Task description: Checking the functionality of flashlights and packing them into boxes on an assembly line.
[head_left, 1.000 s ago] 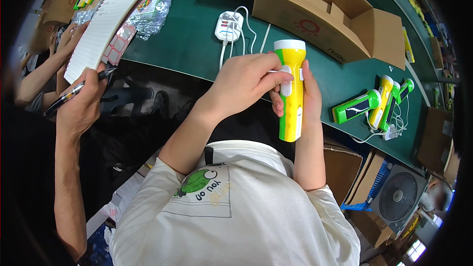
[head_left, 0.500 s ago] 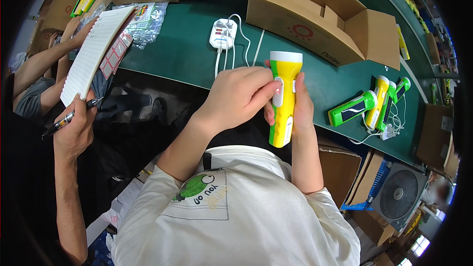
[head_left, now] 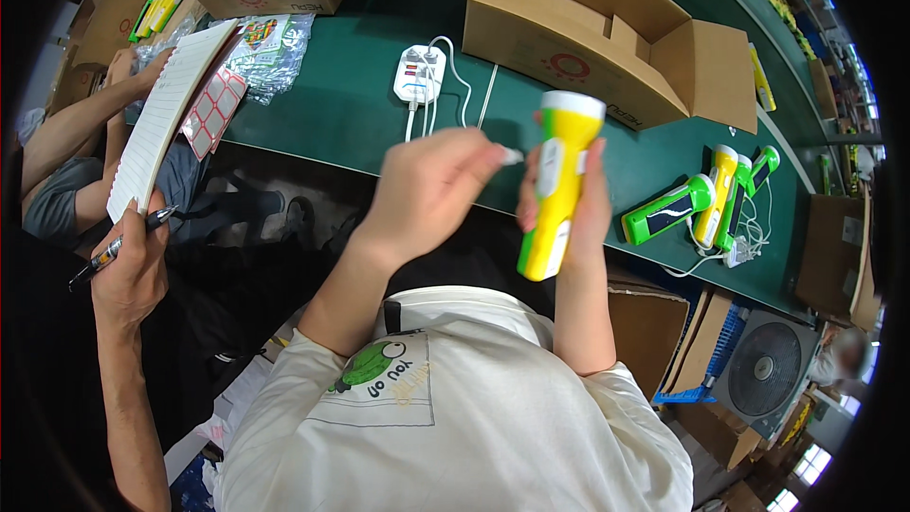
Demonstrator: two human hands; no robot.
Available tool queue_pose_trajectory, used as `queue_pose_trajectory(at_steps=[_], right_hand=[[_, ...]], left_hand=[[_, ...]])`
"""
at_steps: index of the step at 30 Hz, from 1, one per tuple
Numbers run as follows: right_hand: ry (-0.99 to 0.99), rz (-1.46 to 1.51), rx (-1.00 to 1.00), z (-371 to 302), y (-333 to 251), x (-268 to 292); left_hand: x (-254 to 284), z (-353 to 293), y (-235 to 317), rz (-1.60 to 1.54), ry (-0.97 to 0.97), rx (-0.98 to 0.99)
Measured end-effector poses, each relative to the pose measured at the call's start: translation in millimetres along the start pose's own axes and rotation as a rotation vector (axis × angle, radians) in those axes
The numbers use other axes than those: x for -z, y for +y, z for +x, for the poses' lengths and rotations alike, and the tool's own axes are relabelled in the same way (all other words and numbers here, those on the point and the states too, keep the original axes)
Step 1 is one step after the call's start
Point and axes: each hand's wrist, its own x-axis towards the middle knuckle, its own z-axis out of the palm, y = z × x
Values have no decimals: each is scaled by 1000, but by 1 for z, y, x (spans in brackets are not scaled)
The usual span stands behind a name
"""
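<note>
My right hand is wrapped round a yellow and green flashlight with a white head, which it holds upright and slightly tilted over the table's front edge. Just left of the flashlight, my left hand is closed in a pinch. A small white plug sticks out from its fingertips, apart from the flashlight. White cables run from a white power strip down behind my left hand; whether one ends in that plug is hidden.
Several green and yellow flashlights with a white cable lie at the right of the green table. An open cardboard box stands at the back. At left, another person's hand holds a pen beside a notebook. A fan stands at lower right.
My left hand has drawn away leftward from the flashlight, and the white plug now shows in its fingers. The flashlight has shifted slightly right and tilted.
</note>
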Motion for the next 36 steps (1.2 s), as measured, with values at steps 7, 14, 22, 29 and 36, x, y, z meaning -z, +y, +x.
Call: queue_pose_trajectory(at_steps=[7,14,22,29,36], right_hand=[[-651,955,-224,-1,-19,27],[-657,1038,-278,-5,-10,15],[27,-165,29,-19,-2,-12],[44,-134,12,-17,0,-15],[-560,914,-354,-5,-10,1]], left_hand=[[27,4,-44,-566,409,234],[23,11,-98,-882,536,220],[23,6,-103,-930,484,204],[20,6,-104,-890,491,212],[23,6,-107,-973,489,170]])
